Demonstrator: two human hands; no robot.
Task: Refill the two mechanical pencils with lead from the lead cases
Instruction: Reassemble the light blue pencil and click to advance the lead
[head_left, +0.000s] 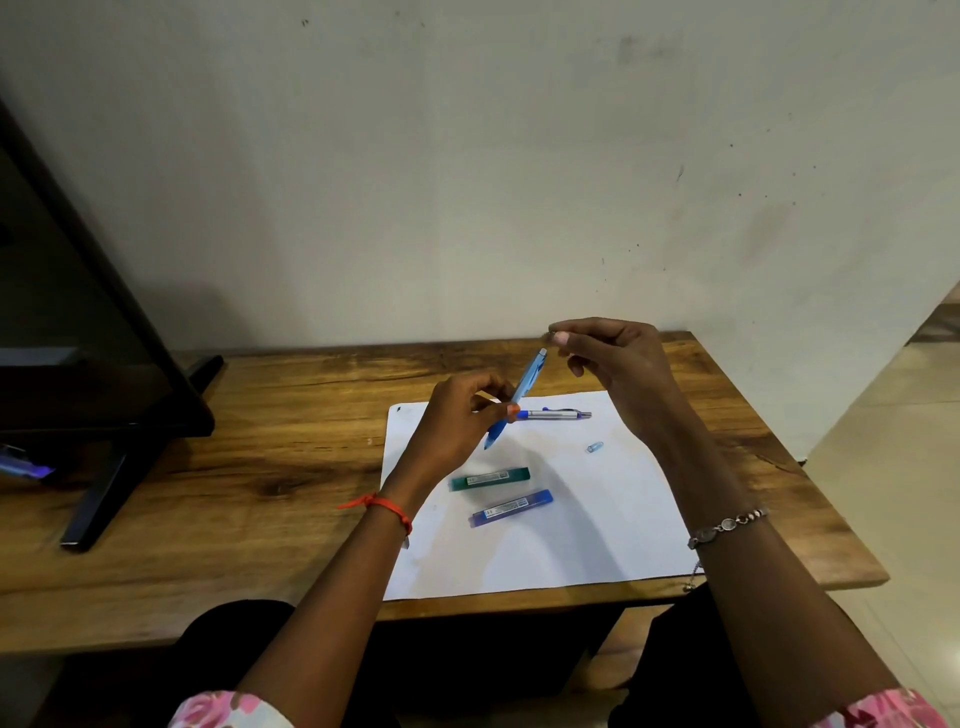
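Observation:
My left hand (462, 415) holds a light blue mechanical pencil (522, 389) tilted, its open top end up and to the right. My right hand (613, 364) hovers just right of that end, thumb and forefinger pinched together on something too small to make out. A silver and blue mechanical pencil (556, 414) lies on the white paper (597, 519) behind my left hand. A small light blue cap (595, 447) rests on the paper to the right. A green lead case (491, 478) and a blue lead case (511, 507) lie side by side nearer me.
The paper lies on a wooden table (260, 467) against a pale wall. A dark monitor (78, 338) on a stand occupies the table's left part. The table's right edge drops to a tiled floor (893, 467).

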